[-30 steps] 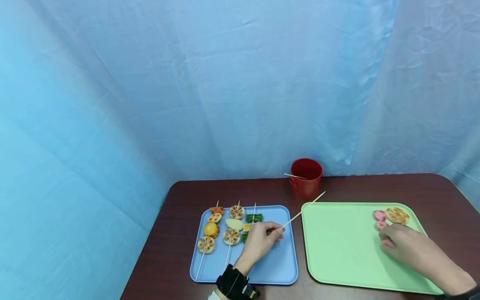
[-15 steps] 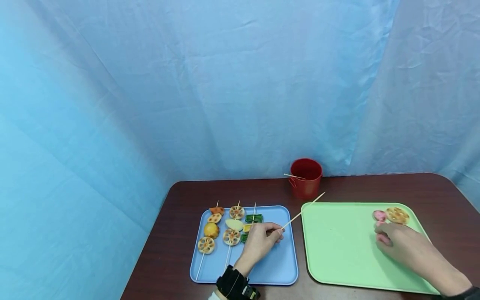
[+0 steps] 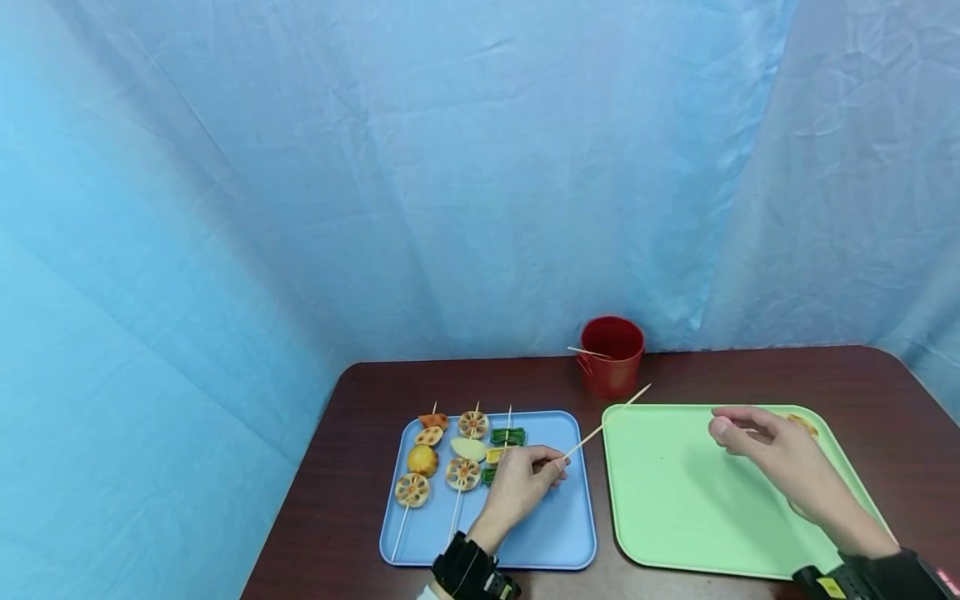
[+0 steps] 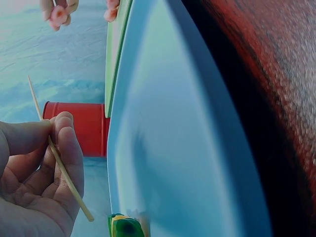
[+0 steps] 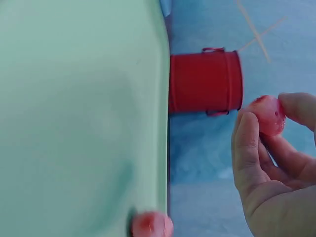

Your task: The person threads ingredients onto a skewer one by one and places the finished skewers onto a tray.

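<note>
My left hand (image 3: 521, 483) pinches a bare bamboo skewer (image 3: 607, 423) between thumb and fingers above the blue tray (image 3: 555, 533). The skewer's pointed end slants up and right toward the green tray (image 3: 675, 508). Over that tray, my right hand (image 3: 787, 467) pinches a pink ball-shaped food piece (image 5: 266, 116) with a small hole in its side. Another pink piece (image 5: 152, 225) lies on the green tray in the right wrist view. A browned lotus root slice (image 3: 804, 423) is mostly hidden behind the right hand in the head view.
Three loaded skewers lie on the blue tray, with lotus root slices (image 3: 412, 490), a yellow ball (image 3: 423, 459) and green pieces (image 3: 507, 436). A red bucket (image 3: 611, 375) holding thin sticks stands behind the trays. Blue cloth (image 3: 480, 167) hangs behind the table (image 3: 720, 379).
My right hand has picked up a pink piece from the green tray, lifted it and moved left. My left hand and the skewer have stayed still.
</note>
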{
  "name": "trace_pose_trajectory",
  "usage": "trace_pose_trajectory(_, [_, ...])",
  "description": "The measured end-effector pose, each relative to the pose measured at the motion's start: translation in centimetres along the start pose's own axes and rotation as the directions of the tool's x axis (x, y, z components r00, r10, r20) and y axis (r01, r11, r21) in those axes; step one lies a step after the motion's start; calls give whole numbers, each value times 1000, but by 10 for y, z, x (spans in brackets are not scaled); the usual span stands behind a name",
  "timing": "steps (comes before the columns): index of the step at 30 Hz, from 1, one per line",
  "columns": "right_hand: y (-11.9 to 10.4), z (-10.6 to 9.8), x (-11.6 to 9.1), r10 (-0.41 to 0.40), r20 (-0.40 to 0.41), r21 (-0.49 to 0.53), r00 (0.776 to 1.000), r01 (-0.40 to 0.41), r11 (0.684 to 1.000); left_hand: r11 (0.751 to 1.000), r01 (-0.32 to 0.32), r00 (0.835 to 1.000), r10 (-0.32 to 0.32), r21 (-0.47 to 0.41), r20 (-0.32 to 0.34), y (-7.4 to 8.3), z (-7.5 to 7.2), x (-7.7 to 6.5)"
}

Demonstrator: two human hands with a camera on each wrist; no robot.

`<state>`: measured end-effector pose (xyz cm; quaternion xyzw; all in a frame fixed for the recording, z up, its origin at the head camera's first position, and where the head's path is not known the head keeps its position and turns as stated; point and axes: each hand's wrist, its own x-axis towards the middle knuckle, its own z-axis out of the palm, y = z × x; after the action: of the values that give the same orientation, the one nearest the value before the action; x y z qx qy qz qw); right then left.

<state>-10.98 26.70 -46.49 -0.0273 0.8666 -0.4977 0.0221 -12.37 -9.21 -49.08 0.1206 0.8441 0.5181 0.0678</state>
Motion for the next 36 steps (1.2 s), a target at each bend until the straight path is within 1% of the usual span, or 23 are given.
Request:
trace_pose_trajectory(3, [-4, 4, 4, 65, 1, 124, 998, -65, 990, 1000, -2, 1000, 2, -4, 2, 0, 0, 0])
trace_pose_trajectory(5, [-6, 6, 8, 100, 4, 227, 995, -98, 969, 1000, -4, 1000, 4, -3, 3, 0, 0, 0])
trace_pose_trajectory(6, [-7, 8, 9, 115, 7, 286, 993, -112, 952, 1000, -5, 1000, 5, -2, 3, 0, 0, 0])
trace_pose_trajectory(7, [-7, 10, 11, 124, 17, 353, 992, -122, 928, 1000, -7, 1000, 7, 0, 2, 1, 0, 0])
trace_pose_trajectory(8, [-8, 12, 12, 129, 26, 426, 991, -128, 896, 1000, -7, 1000, 7, 2, 0, 1, 0, -1])
trace_pose_trajectory(10, [-7, 16, 14, 127, 49, 568, 991, -132, 812, 1000, -9, 1000, 9, 6, -3, 0, -1, 0])
trace_pose_trajectory(12, [-6, 20, 16, 116, 61, 658, 991, -127, 742, 1000, -9, 1000, 9, 10, -6, 0, -1, 0])
trace_pose_trajectory(13, [-6, 23, 17, 106, 66, 688, 992, -122, 715, 1000, -9, 1000, 9, 12, -7, 0, -1, 0])
trace_pose_trajectory(15, [-5, 28, 18, 84, 60, 725, 995, -101, 681, 1000, -9, 1000, 9, 14, -7, 0, -1, 0])
trace_pose_trajectory(16, [-5, 30, 19, 75, 53, 733, 996, -90, 674, 1000, -10, 1000, 10, 15, -6, 0, 0, -1])
trace_pose_trajectory(20, [-6, 38, 21, 52, 49, 753, 997, -71, 654, 1000, -19, 1000, 19, 10, 2, 0, 1, -1])
trace_pose_trajectory(23, [-8, 41, 23, 44, 58, 754, 997, -73, 653, 1000, -25, 1000, 25, 11, 6, 1, 2, -2])
trace_pose_trajectory(25, [-9, 43, 24, 36, 65, 764, 997, -73, 641, 1000, -26, 1000, 26, 15, 11, 1, 2, -1])
trace_pose_trajectory(27, [-11, 43, 25, 27, 64, 781, 998, -67, 620, 999, -26, 1000, 25, 19, 18, 1, 3, -1])
trace_pose_trajectory(32, [-16, 45, 28, -13, 26, 852, 1000, -15, 524, 999, -28, 999, 27, 30, 32, 3, 4, -1])
trace_pose_trajectory(35, [-19, 46, 28, -43, -3, 879, 999, 23, 476, 998, -36, 999, 34, 44, 32, 4, 5, -2])
trace_pose_trajectory(36, [-20, 46, 29, -50, -11, 883, 999, 33, 468, 998, -39, 999, 38, 49, 31, 4, 5, -2])
